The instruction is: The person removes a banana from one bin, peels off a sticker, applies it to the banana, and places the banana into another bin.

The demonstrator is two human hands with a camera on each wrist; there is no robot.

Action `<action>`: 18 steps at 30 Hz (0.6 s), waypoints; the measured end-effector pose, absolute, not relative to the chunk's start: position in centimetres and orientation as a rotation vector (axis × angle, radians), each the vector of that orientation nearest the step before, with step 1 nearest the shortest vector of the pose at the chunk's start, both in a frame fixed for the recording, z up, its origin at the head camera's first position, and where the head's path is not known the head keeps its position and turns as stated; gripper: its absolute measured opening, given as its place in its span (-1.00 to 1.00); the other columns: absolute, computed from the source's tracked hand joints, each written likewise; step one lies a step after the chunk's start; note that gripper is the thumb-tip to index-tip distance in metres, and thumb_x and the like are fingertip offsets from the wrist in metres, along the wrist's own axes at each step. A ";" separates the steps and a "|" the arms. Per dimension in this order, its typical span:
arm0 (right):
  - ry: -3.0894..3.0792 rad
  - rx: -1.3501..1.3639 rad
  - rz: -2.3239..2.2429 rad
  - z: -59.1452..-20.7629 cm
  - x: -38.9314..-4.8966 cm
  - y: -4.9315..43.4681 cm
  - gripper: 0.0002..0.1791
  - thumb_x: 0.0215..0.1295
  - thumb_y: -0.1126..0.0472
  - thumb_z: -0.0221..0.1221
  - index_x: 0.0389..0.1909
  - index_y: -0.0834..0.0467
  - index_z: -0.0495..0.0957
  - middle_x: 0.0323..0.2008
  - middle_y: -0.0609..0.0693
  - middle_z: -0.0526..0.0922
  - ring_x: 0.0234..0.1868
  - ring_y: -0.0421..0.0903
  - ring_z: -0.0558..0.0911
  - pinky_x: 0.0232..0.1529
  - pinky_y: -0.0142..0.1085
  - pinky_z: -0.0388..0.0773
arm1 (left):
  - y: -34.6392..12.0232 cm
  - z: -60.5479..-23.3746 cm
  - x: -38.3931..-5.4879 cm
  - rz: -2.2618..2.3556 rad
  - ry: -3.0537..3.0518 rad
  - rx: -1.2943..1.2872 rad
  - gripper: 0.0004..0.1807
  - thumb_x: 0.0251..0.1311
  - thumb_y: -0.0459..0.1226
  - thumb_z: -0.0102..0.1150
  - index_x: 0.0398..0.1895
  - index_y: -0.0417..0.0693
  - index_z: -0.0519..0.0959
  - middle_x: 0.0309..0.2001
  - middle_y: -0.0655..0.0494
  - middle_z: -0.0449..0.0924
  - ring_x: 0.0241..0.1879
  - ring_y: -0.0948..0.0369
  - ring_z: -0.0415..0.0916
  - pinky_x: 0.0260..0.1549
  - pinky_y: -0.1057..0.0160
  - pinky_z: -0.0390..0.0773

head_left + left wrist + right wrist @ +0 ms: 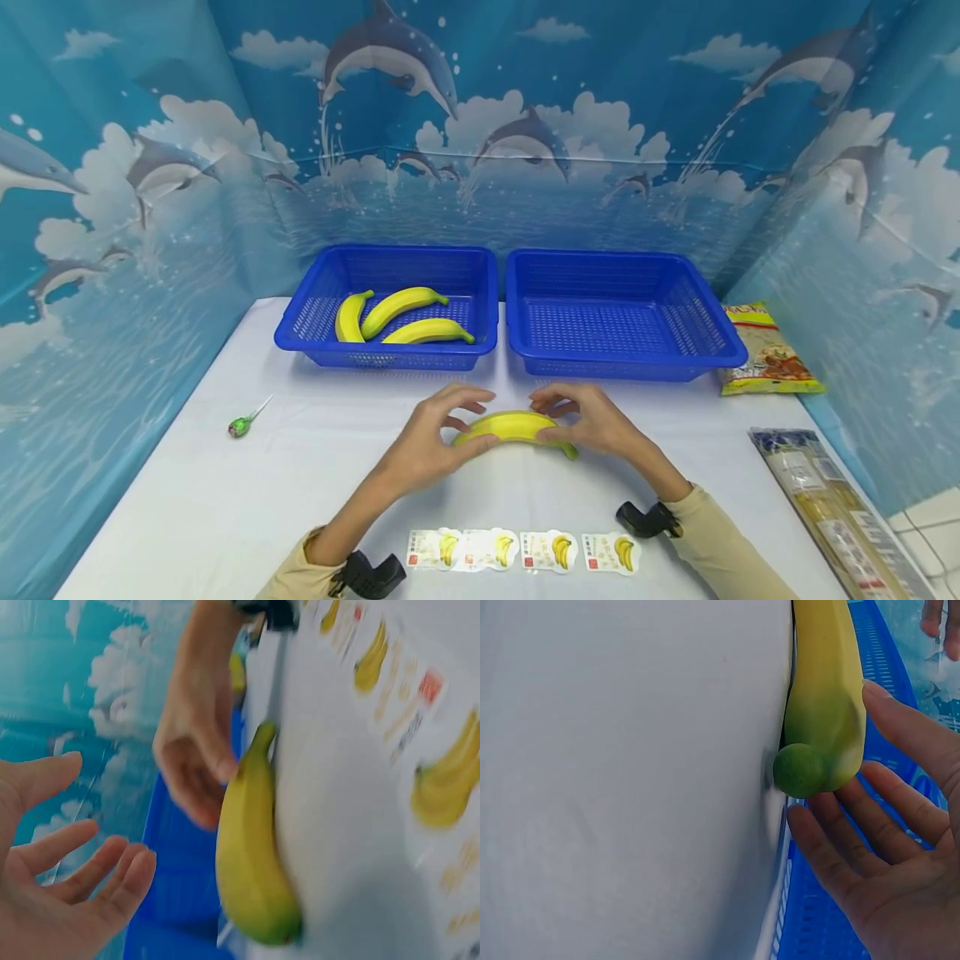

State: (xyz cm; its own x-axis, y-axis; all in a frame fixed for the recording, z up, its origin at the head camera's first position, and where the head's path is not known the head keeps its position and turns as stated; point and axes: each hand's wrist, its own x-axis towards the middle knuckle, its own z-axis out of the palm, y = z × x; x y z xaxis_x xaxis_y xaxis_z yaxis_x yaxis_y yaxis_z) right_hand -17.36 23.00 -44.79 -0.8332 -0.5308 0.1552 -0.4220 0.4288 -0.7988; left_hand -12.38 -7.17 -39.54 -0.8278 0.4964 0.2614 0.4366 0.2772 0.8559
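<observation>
A yellow banana [512,426] with green ends lies on the white table between both hands. My left hand [431,437] is at its left end with spread, loosely bent fingers; in the left wrist view a gap shows between this left hand [71,862] and the banana [255,855]. My right hand [588,419] is at the stem end. In the right wrist view the right hand's [900,847] thumb and fairly straight fingers lie close around the green stem [801,771]; whether they touch it is hard to tell.
Behind stand two blue baskets: the left one [390,358] contains three bananas [405,307], the right one [622,367] nothing visible. A lollipop [240,427] lies left. Several banana-picture labels [549,551] line the front. Right are a food packet [768,350] and long packages [832,508].
</observation>
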 end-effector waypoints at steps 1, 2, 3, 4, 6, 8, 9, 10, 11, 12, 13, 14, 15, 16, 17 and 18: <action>2.556 -0.858 -1.366 -44.8 -17.4 23.0 -0.42 0.22 0.26 0.58 0.20 0.40 0.64 0.06 0.24 0.78 0.07 0.18 0.76 0.18 0.04 0.72 | -6.7 -39.7 -12.0 1.611 2.409 0.939 -0.45 0.34 -0.30 0.49 0.36 -0.20 0.59 0.27 -0.13 0.64 0.20 -0.11 0.63 0.08 0.07 0.76; 2.559 -0.860 -1.361 -44.8 -17.4 23.1 -0.43 0.23 0.25 0.57 0.20 0.40 0.64 0.06 0.23 0.78 0.07 0.17 0.76 0.18 0.04 0.72 | -6.2 -39.8 -11.7 1.599 2.354 0.975 -0.46 0.35 -0.30 0.49 0.36 -0.20 0.59 0.26 -0.13 0.64 0.19 -0.12 0.64 0.08 0.08 0.75; 2.559 -0.861 -1.361 -44.9 -17.5 23.2 -0.43 0.24 0.26 0.57 0.20 0.40 0.64 0.06 0.23 0.78 0.07 0.17 0.76 0.18 0.05 0.72 | -5.7 -40.0 -11.3 1.578 2.307 0.993 -0.46 0.35 -0.30 0.48 0.36 -0.18 0.59 0.26 -0.11 0.64 0.19 -0.09 0.64 0.08 0.11 0.75; 2.559 -0.863 -1.361 -44.9 -17.5 23.2 -0.44 0.25 0.26 0.56 0.20 0.40 0.64 0.06 0.22 0.78 0.07 0.16 0.76 0.18 0.05 0.72 | -5.2 -40.2 -11.0 1.555 2.261 1.010 -0.46 0.36 -0.30 0.48 0.37 -0.17 0.59 0.27 -0.11 0.64 0.19 -0.08 0.65 0.08 0.13 0.75; 2.559 -0.868 -1.365 -44.9 -17.6 23.4 -0.46 0.25 0.27 0.56 0.19 0.39 0.65 0.06 0.22 0.78 0.06 0.16 0.76 0.17 0.04 0.72 | -4.3 -40.6 -10.4 1.497 2.198 1.034 -0.46 0.37 -0.28 0.48 0.38 -0.14 0.58 0.28 -0.09 0.64 0.20 0.03 0.65 0.06 0.22 0.73; 2.553 -0.877 -1.375 -44.9 -17.6 23.5 -0.48 0.25 0.28 0.55 0.18 0.39 0.66 0.05 0.22 0.78 0.05 0.16 0.77 0.17 0.04 0.72 | -3.4 -41.2 -9.9 1.432 2.165 1.059 -0.46 0.38 -0.27 0.47 0.39 -0.12 0.58 0.30 -0.06 0.64 0.19 0.15 0.64 0.04 0.29 0.72; 2.550 -0.881 -1.378 -44.9 -17.6 23.5 -0.48 0.26 0.28 0.55 0.18 0.39 0.66 0.05 0.23 0.78 0.05 0.16 0.77 0.16 0.04 0.72 | -3.0 -41.5 -9.7 1.397 2.163 1.075 -0.45 0.39 -0.27 0.47 0.39 -0.11 0.57 0.30 -0.05 0.64 0.18 0.20 0.63 0.03 0.34 0.71; 2.547 -0.884 -1.380 -44.9 -17.6 23.6 -0.49 0.26 0.27 0.55 0.17 0.39 0.66 0.05 0.23 0.78 0.04 0.16 0.77 0.16 0.04 0.73 | -2.6 -41.8 -9.4 1.361 2.167 1.104 -0.45 0.39 -0.26 0.47 0.40 -0.13 0.56 0.30 -0.06 0.64 0.18 0.23 0.63 0.01 0.37 0.70; 2.544 -0.887 -1.384 -44.9 -17.6 23.6 -0.49 0.27 0.27 0.55 0.17 0.38 0.66 0.05 0.23 0.78 0.04 0.17 0.77 0.16 0.04 0.73 | -2.2 -42.1 -9.2 1.325 2.179 1.138 -0.44 0.39 -0.25 0.47 0.40 -0.14 0.55 0.30 -0.05 0.64 0.17 0.26 0.62 0.00 0.41 0.69; 2.541 -0.888 -1.386 -44.9 -17.6 23.6 -0.50 0.27 0.26 0.54 0.17 0.38 0.67 0.05 0.23 0.78 0.04 0.17 0.77 0.15 0.04 0.73 | -1.9 -42.3 -8.9 1.285 2.198 1.177 -0.44 0.40 -0.24 0.47 0.40 -0.15 0.55 0.29 -0.04 0.64 0.17 0.28 0.61 -0.02 0.44 0.68; 2.538 -0.888 -1.391 -45.0 -17.6 23.6 -0.50 0.28 0.26 0.54 0.16 0.38 0.67 0.05 0.23 0.78 0.04 0.17 0.77 0.15 0.05 0.73 | -1.6 -42.6 -8.7 1.249 2.218 1.215 -0.44 0.40 -0.24 0.47 0.39 -0.15 0.55 0.27 -0.02 0.64 0.15 0.29 0.61 -0.04 0.47 0.67; 2.535 -0.889 -1.397 -45.0 -17.6 23.7 -0.51 0.28 0.26 0.54 0.16 0.38 0.67 0.05 0.24 0.78 0.03 0.18 0.77 0.15 0.06 0.73 | -1.3 -42.8 -8.5 1.215 2.238 1.250 -0.44 0.39 -0.23 0.48 0.39 -0.16 0.55 0.25 -0.02 0.65 0.15 0.29 0.61 -0.05 0.50 0.65; 2.532 -0.889 -1.401 -45.0 -17.6 23.7 -0.51 0.29 0.25 0.54 0.16 0.38 0.67 0.05 0.24 0.78 0.03 0.18 0.77 0.14 0.07 0.73 | -1.1 -43.1 -8.3 1.181 2.261 1.277 -0.44 0.38 -0.22 0.49 0.38 -0.16 0.56 0.23 0.01 0.65 0.14 0.30 0.60 -0.06 0.53 0.63; 2.531 -0.889 -1.404 -45.0 -17.6 23.7 -0.51 0.29 0.25 0.54 0.16 0.37 0.67 0.04 0.24 0.78 0.03 0.18 0.78 0.14 0.07 0.73 | -1.0 -43.2 -8.1 1.149 2.285 1.299 -0.44 0.36 -0.21 0.51 0.36 -0.15 0.57 0.20 0.03 0.65 0.12 0.32 0.60 -0.07 0.55 0.60; 2.531 -0.889 -1.406 -45.0 -17.6 23.7 -0.52 0.29 0.25 0.53 0.16 0.37 0.68 0.04 0.24 0.79 0.03 0.19 0.78 0.14 0.08 0.73 | -0.8 -43.4 -7.9 1.118 2.306 1.315 -0.43 0.34 -0.21 0.52 0.35 -0.14 0.58 0.18 0.06 0.65 0.10 0.34 0.59 -0.08 0.57 0.58; 2.533 -0.887 -1.406 -45.0 -17.6 23.7 -0.52 0.30 0.24 0.53 0.16 0.37 0.68 0.04 0.24 0.79 0.03 0.19 0.78 0.14 0.08 0.73 | -0.7 -43.6 -7.7 1.086 2.328 1.327 -0.43 0.32 -0.19 0.54 0.35 -0.13 0.59 0.15 0.08 0.65 0.08 0.37 0.58 -0.07 0.58 0.56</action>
